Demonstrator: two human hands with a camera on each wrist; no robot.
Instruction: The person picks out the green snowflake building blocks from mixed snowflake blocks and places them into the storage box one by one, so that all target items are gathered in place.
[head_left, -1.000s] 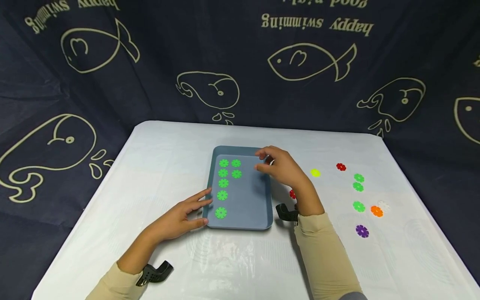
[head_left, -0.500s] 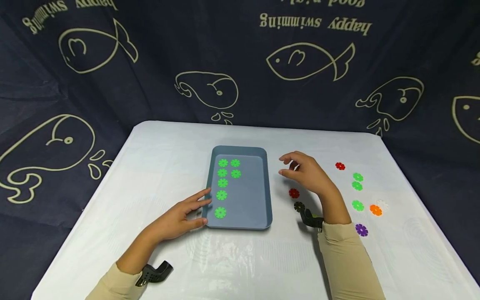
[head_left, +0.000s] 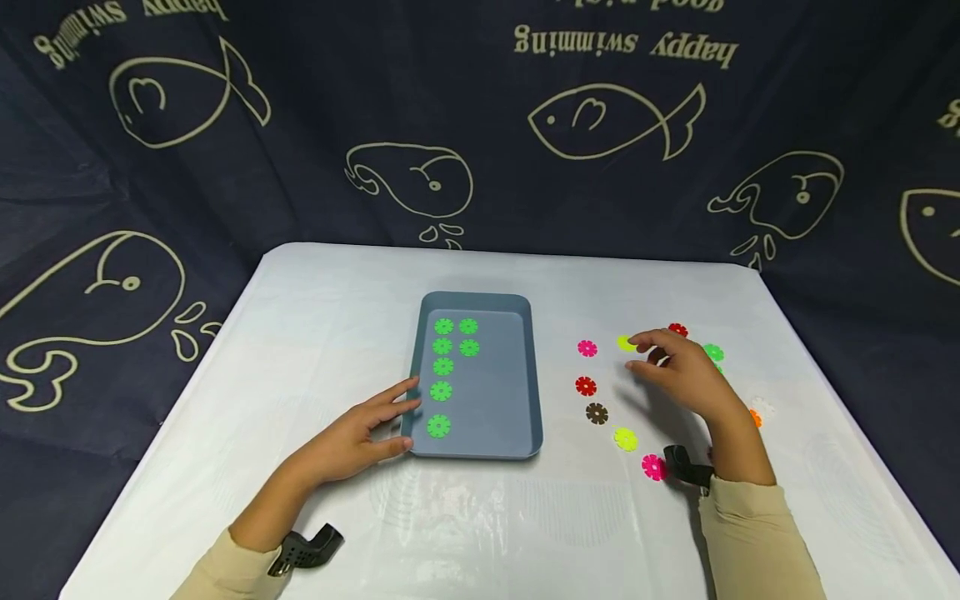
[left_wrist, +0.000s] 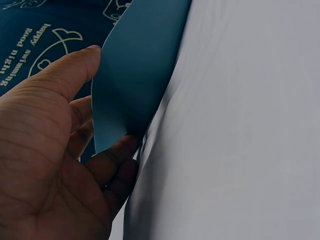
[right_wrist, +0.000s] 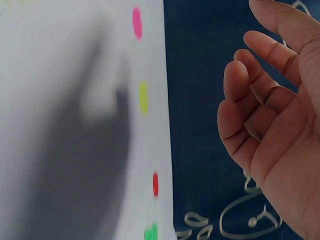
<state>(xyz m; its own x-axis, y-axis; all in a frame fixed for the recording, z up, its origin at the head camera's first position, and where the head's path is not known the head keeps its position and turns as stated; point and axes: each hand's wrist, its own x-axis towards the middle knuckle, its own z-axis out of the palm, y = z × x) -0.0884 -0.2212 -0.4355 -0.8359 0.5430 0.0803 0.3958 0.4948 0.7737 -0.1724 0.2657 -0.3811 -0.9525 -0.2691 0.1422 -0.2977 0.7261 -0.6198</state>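
Observation:
A grey-blue tray lies on the white table with several green discs in its left part. My left hand touches the tray's left wall with spread fingertips; in the left wrist view the hand is beside the tray's side. Over the table to the right hovers my right hand, fingers loosely bent with nothing between them, its fingertips by a yellow disc. The right wrist view shows this hand raised above the table, beyond a yellow disc.
Right of the tray lie a pink disc, a red disc, a brown disc, a second yellow disc and another pink disc. Green, orange and white discs are partly behind the right arm or beyond it. A dark patterned cloth hangs behind the table.
My right hand has moved right, from over the tray's right edge to above the loose discs, uncovering the pink disc beside the tray. The left hand stays at the tray.

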